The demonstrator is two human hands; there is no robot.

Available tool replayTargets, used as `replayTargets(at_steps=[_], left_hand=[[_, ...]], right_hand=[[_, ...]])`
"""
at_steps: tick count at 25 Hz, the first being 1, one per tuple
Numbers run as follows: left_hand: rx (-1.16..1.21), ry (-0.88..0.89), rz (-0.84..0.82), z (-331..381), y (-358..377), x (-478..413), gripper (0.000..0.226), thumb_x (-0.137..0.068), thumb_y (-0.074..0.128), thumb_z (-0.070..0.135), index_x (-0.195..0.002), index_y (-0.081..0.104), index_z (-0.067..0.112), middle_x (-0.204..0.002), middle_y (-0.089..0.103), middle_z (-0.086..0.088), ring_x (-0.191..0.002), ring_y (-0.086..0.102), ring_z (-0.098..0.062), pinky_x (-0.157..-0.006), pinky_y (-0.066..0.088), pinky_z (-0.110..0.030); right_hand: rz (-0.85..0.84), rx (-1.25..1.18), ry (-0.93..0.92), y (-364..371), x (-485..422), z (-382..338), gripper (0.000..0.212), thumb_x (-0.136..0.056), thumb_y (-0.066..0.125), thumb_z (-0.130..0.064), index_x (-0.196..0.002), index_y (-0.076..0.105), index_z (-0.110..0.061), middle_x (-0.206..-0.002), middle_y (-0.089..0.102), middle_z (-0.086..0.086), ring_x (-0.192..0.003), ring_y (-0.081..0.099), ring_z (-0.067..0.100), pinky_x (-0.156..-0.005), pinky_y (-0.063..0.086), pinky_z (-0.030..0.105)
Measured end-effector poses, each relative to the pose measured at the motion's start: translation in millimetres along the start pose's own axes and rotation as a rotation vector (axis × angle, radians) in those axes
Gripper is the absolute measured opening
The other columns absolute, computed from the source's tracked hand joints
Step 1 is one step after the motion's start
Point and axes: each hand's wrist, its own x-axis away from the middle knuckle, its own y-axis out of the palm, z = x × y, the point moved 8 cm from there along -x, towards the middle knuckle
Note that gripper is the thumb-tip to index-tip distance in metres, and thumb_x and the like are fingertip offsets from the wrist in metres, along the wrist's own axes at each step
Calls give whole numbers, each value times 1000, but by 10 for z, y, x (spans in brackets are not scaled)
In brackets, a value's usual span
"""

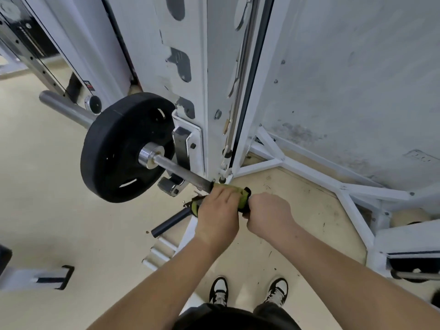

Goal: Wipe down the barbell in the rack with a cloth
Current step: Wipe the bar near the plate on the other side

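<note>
Both hands sit side by side on the barbell (181, 171), on the stretch of steel shaft just inside the rack upright (190, 79). The left hand (217, 210) is closed over a yellow-green cloth (241, 195) that is wrapped round the shaft. Its back faces up, its fingers curl down over the far side, and the cloth bunches out on both sides of the knuckles. The cloth has a black edge.

The right hand (269, 210) is closed in a fist round the bar just beside the left hand, and its knuckles touch the black-edged end of the cloth. Its fingertips are tucked under and hidden, so whether any cloth lies under its palm cannot be told.

The barbell lies across the rack and runs up and to the left from the hands. It passes a bar catch (183, 144) bolted to the upright, then a bright collar (150, 154) and a black weight plate (119, 148). The bare grey sleeve end (64, 108) sticks out beyond the plate.

Below the hands a short black peg (170, 221) juts from the rack's base. The white base frame (309, 172) spreads across the cream floor (47, 186) toward the scuffed wall (357, 79). The person's black-and-white shoes (219, 291) stand on the floor at the bottom edge.
</note>
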Motion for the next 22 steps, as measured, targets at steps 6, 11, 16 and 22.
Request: replayTargets(at_steps=[6, 11, 16, 22], left_hand=[[-178, -214, 125, -804, -421, -165, 39, -64, 57, -7, -96, 74, 8, -99, 71, -7, -95, 61, -32, -72, 58, -44], [-82, 13, -3, -239, -55, -45, 42, -70, 43, 6, -99, 71, 14, -102, 71, 1, -101, 61, -26, -70, 57, -40], [-100, -372, 101, -675, -257, -33, 35, -68, 61, -3, -98, 73, 11, -106, 72, -4, -97, 58, -30, -75, 56, -42], [359, -392, 65, -540, -548, 154, 20, -75, 53, 10, -85, 64, 23, -84, 64, 7, -85, 55, -16, -68, 48, -34]], right_hand=[[7, 10, -15, 35, -11, -30, 14, -94, 56, -29, -102, 64, -21, -69, 41, -6, -71, 51, 22, -50, 29, 26], [-2, 24, 5, -5, -18, -27, 14, -90, 58, -28, -101, 66, -23, -78, 51, -3, -73, 52, 23, -52, 32, 26], [-30, 40, 10, -67, -65, -19, 16, -89, 62, -41, -93, 66, -26, -79, 56, -3, -73, 58, 23, -57, 38, 27], [-178, -25, -88, -228, -318, -386, 37, -74, 74, -59, -87, 62, -27, -80, 60, -6, -82, 63, 22, -60, 45, 30]])
